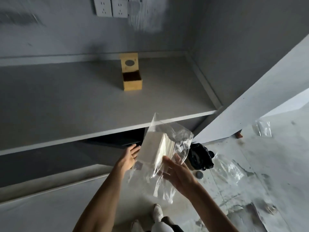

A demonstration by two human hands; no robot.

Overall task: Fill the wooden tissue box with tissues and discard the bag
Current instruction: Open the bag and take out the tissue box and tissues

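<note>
A wooden tissue box (132, 82) stands on the grey counter, its lid (129, 63) with a round hole tipped up behind the open, dark inside. In front of the counter edge I hold a white stack of tissues (153, 148) inside a clear plastic bag (177, 141). My left hand (129, 156) supports the stack's left side with fingers spread against it. My right hand (177, 173) lies against the bag and the stack's lower right side, fingers fairly straight. The bag's loose end hangs below my hands.
The grey counter (66, 104) has a wall with sockets (111, 7) behind it and a shelf below. A black bin bag (200, 156) sits on the floor to the right, near clear plastic scraps (229, 168) and a small dark disc (199, 174). My shoes (158, 212) show below.
</note>
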